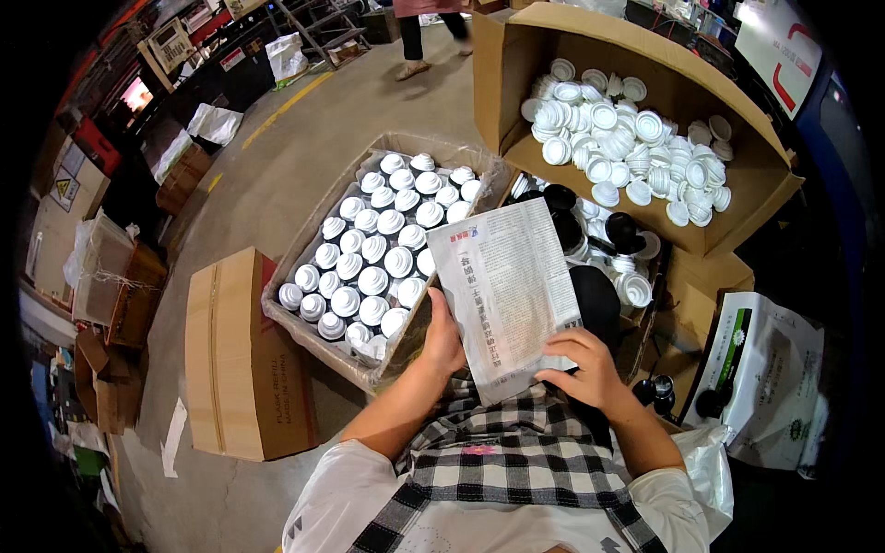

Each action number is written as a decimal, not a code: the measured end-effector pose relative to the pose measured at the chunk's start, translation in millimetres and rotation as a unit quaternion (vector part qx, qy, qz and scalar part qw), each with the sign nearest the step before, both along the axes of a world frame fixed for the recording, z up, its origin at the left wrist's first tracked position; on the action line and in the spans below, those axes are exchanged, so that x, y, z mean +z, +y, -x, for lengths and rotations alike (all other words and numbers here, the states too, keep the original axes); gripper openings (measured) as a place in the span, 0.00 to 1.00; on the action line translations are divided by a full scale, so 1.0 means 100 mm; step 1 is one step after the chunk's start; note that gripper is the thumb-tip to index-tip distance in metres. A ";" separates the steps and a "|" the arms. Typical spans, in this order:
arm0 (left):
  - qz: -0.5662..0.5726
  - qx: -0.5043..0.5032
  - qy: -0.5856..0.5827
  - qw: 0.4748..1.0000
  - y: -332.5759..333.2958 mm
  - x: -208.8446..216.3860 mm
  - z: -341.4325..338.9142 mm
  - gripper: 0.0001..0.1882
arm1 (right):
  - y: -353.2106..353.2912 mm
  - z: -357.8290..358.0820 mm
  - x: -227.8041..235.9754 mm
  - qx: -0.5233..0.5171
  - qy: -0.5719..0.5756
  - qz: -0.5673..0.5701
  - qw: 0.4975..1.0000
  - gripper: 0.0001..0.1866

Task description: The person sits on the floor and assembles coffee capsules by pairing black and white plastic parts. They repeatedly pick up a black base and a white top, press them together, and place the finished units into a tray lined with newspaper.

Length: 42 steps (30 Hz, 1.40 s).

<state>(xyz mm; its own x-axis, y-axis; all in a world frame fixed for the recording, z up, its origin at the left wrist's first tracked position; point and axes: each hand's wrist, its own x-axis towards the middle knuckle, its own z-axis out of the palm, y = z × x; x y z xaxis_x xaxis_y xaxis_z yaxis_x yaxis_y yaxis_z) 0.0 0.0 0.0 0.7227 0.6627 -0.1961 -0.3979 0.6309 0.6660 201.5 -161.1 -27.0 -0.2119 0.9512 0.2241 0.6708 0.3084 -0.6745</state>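
Note:
A folded sheet of newspaper (505,290) is spread out in front of my lap, over my checked apron. My left hand (444,339) grips its left edge, thumb up along the side and the other fingers hidden behind it. At the lower right corner, my right hand (585,367) pinches the paper, its fingers bent over the printed side. Just beyond my left hand stands a plastic-lined carton (323,346) packed with rows of white-capped pieces (372,280). Behind the paper's right side lie loose black and white parts (622,235) in another box.
A large tilted carton (498,88) at the far right holds a heap of white plastic lids (604,143). A closed brown carton (226,355) stands at my left. To the right lies a white printed sack (770,387). A person (419,37) walks on the floor at the back.

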 end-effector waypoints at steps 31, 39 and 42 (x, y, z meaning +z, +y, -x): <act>-0.420 -0.050 0.151 0.894 -0.28 0.42 -0.17 0.27 | 0.66 0.62 1.04 -0.126 0.384 -0.199 0.893 0.43; -0.456 0.223 0.116 0.853 0.01 0.80 0.10 0.21 | 0.16 -0.11 1.30 -0.389 0.360 -0.256 0.809 0.09; -0.410 0.334 0.185 0.828 0.41 0.80 0.29 0.19 | -0.09 -0.64 1.32 -0.399 0.372 -0.234 0.805 0.09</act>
<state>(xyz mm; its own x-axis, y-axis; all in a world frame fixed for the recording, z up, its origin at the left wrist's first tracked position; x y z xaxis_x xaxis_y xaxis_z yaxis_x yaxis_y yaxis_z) -29.1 40.6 80.4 0.1319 0.9100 0.3930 -0.1489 -0.3737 0.9155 265.4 -170.2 104.8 0.7831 0.4923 0.3801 0.2448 0.3178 -0.9160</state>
